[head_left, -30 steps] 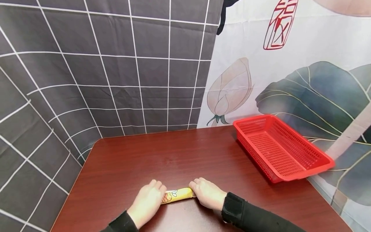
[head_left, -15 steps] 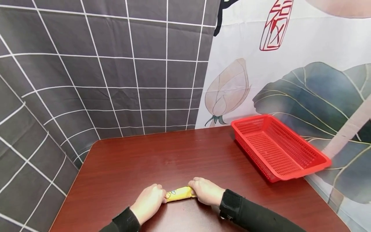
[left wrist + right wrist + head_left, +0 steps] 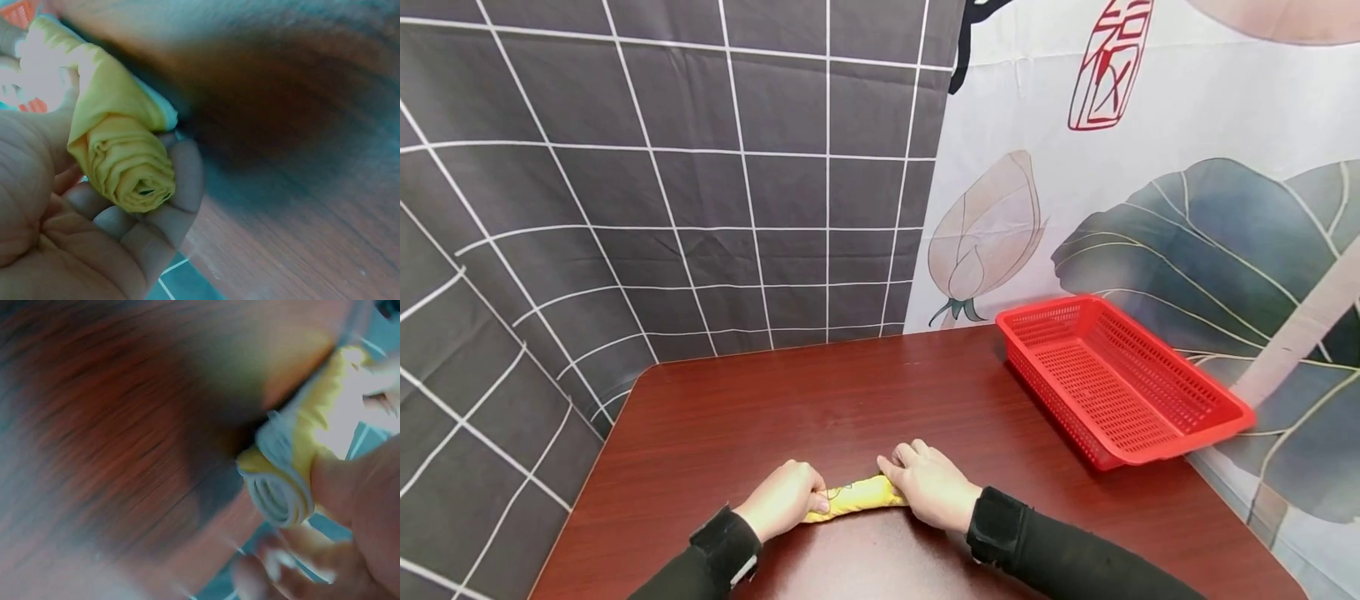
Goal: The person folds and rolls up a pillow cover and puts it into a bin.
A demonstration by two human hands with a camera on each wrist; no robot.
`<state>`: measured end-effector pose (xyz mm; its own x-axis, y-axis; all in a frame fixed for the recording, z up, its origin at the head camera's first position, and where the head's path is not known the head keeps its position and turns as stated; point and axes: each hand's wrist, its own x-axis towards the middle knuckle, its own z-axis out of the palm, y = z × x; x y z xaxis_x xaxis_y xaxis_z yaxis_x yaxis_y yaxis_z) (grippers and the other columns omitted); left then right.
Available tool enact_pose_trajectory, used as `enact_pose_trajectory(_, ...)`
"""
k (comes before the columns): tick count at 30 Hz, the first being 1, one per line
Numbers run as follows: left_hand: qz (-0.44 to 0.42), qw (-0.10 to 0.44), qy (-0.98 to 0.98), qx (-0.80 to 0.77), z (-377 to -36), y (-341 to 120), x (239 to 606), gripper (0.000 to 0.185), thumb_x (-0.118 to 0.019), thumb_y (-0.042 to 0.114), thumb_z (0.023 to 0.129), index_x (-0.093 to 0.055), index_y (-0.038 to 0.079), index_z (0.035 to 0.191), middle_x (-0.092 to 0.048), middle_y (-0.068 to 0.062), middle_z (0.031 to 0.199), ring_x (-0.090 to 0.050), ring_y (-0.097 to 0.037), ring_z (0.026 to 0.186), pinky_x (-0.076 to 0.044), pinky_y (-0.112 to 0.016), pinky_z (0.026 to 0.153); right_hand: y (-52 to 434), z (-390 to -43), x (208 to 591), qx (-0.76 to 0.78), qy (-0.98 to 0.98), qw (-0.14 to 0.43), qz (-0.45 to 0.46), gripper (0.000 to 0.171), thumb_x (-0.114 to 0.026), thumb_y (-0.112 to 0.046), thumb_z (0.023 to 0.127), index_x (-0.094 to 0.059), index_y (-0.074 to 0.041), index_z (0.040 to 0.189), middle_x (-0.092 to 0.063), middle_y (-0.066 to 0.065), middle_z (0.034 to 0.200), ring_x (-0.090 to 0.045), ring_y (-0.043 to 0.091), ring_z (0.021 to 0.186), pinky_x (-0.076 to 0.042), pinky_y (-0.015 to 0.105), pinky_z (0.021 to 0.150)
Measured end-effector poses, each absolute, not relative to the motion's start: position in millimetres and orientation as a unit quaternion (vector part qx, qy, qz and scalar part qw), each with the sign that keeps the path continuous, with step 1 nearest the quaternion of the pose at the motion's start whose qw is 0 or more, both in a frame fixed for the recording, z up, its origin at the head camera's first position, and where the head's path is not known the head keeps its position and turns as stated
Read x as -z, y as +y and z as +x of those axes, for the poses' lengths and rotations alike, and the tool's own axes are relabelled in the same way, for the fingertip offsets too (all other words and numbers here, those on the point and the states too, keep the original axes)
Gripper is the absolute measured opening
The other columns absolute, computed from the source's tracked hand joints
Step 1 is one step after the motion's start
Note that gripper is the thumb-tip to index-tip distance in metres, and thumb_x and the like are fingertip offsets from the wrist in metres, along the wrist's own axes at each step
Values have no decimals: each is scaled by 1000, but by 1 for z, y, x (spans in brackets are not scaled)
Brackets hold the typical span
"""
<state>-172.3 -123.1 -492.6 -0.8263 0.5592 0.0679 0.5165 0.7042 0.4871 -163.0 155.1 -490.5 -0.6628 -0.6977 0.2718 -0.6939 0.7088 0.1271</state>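
A rolled-up yellow cloth (image 3: 865,494) with a dark line print lies lengthwise between both hands, close over the table. My left hand (image 3: 786,498) grips its left end, thumb on top. In the left wrist view the fingers (image 3: 187,178) curl round the far side of the roll (image 3: 125,137), whose spiral end faces the camera. My right hand (image 3: 928,487) is at the other end. In the right wrist view its thumb (image 3: 331,484) touches the roll, while the blurred fingers (image 3: 256,575) spread away below the white-edged spiral end.
A red perforated plastic basket (image 3: 1123,383) stands at the right of the brown wooden table (image 3: 760,408). Behind the table hang a grey cloth with white grid lines (image 3: 700,200) and a white cloth printed with lotus flowers (image 3: 985,225).
My left hand has moved slightly left and up, with its thumb now on top of the cloth. The right hand's fingers have lifted and spread. More of the roll shows at the left.
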Motion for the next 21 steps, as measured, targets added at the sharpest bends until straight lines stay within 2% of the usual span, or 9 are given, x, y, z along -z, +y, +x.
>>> enact_pose_trajectory(3,290,46,925,-241,-174,-122,490,20,-87,18,82,-74,18,67,-64,13,64,-44,2,60,-42,-21,58,154,-164,496,48,-883,236,402,38,-77,-18,90,-77,-21,128,-64,-2,97,-55,18,86,-48,29,75)
enact_pose_trajectory(8,284,37,929,-235,-174,-122,488,22,-89,22,81,-72,17,68,-65,10,66,-47,-2,62,-44,-24,60,154,-167,499,62,-837,312,446,26,-82,-18,80,-78,-25,105,-62,-7,81,-57,13,76,-48,29,73)
enact_pose_trajectory(11,278,25,930,-241,-176,-125,495,26,-91,25,80,-67,19,70,-63,10,67,-49,-4,63,-45,-27,61,156,-168,500,63,-825,319,463,23,-87,-26,75,-75,-23,95,-63,-8,80,-57,12,74,-48,28,70)
enact_pose_trajectory(15,279,-13,931,-233,-185,-131,517,33,-91,32,79,-59,23,77,-58,13,69,-48,-5,63,-42,-29,58,157,-167,503,56,-827,301,471,38,-92,-35,67,-76,-20,98,-66,-7,86,-58,13,78,-50,27,70)
enact_pose_trajectory(18,276,-80,939,-187,-178,-126,517,41,-93,33,72,-54,23,78,-53,12,70,-48,-7,65,-39,-30,56,156,-166,503,55,-840,284,460,40,-93,-35,67,-78,-21,100,-66,-7,88,-57,13,80,-51,26,70)
enact_pose_trajectory(20,283,-139,941,-125,-165,-116,504,43,-95,31,65,-55,20,78,-53,9,71,-50,-11,66,-41,-30,57,154,-166,502,57,-848,275,450,37,-94,-34,68,-79,-22,99,-66,-7,87,-57,13,80,-51,25,69)
enact_pose_trajectory(21,296,-174,935,-88,-159,-112,501,40,-94,28,65,-57,18,78,-54,6,72,-51,-14,67,-42,-30,58,154,-166,502,58,-851,271,447,36,-94,-34,68,-79,-22,99,-66,-7,87,-56,13,80,-51,25,69)
